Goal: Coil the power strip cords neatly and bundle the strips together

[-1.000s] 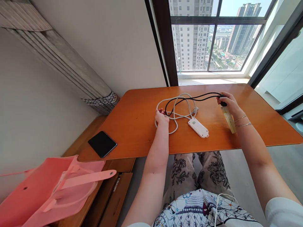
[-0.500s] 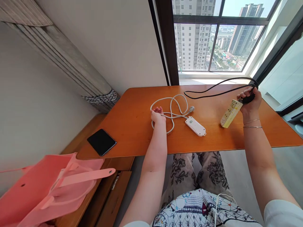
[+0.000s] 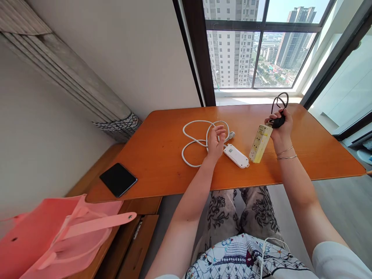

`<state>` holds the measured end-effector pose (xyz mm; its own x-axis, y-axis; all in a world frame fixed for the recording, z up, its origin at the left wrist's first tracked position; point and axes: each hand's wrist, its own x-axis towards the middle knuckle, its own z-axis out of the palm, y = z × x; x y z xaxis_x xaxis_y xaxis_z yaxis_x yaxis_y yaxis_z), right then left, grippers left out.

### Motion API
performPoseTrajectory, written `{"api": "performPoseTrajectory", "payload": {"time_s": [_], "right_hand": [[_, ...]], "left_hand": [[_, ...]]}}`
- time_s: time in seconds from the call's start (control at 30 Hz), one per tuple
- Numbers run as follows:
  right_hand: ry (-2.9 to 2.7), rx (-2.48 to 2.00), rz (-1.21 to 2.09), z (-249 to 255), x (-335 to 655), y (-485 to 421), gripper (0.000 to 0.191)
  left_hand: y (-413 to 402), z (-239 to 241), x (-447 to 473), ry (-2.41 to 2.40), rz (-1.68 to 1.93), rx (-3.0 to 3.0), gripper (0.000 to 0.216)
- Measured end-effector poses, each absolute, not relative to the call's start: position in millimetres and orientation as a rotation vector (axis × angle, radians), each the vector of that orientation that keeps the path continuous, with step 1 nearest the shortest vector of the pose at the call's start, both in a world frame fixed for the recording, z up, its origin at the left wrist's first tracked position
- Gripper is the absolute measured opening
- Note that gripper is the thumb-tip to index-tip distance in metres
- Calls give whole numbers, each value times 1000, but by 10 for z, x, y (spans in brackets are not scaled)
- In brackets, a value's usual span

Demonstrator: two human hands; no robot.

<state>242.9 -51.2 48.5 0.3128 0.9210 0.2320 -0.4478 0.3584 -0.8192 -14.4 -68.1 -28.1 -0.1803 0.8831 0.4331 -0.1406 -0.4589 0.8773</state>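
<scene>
My right hand (image 3: 282, 126) is closed around a black plug (image 3: 279, 121), raised over the right half of the table. A cream-yellow power strip (image 3: 260, 143) hangs slanted below the plug, its upper end against it. A loop of black cord (image 3: 279, 100) rises behind that hand. My left hand (image 3: 216, 142) has its fingers apart with nothing in them. It hovers over or beside the coiled white cable (image 3: 190, 136); whether it touches the cable I cannot tell. Just right of it, a white power strip (image 3: 236, 155) lies flat, with a light grey plug (image 3: 231, 135) behind.
A black phone or small tablet (image 3: 118, 179) lies at the left corner of the orange-brown table (image 3: 162, 155). Beside that corner, a pink bag (image 3: 55, 232) sits on a wooden cabinet (image 3: 139, 248). A window (image 3: 258, 58) stands behind the table.
My left hand has moved right, away from the left loop of the white cable. My right hand has come left with the plug and yellow strip, and the black cord's wide loop has become small.
</scene>
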Motion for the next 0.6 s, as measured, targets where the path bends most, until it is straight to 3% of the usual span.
{"api": "performPoseTrajectory", "payload": {"time_s": [0.2,0.3,0.43,0.6], "right_hand": [[-800,-626,1114,291,2124,-494,39],[-854,-595,1160,263,1989,-515,37],[-936,-642,1172,369,1863,-576,35],[-1036,-787,1271,537,2118,-651,29]], "left_hand": [[-879,-318,256,730,1213,1623,80],[-847,-258,395,668,1118,1571,92],[-752,-134,520,607,1169,1555,81],[-716,186,302,682,1313,1187,39]]}}
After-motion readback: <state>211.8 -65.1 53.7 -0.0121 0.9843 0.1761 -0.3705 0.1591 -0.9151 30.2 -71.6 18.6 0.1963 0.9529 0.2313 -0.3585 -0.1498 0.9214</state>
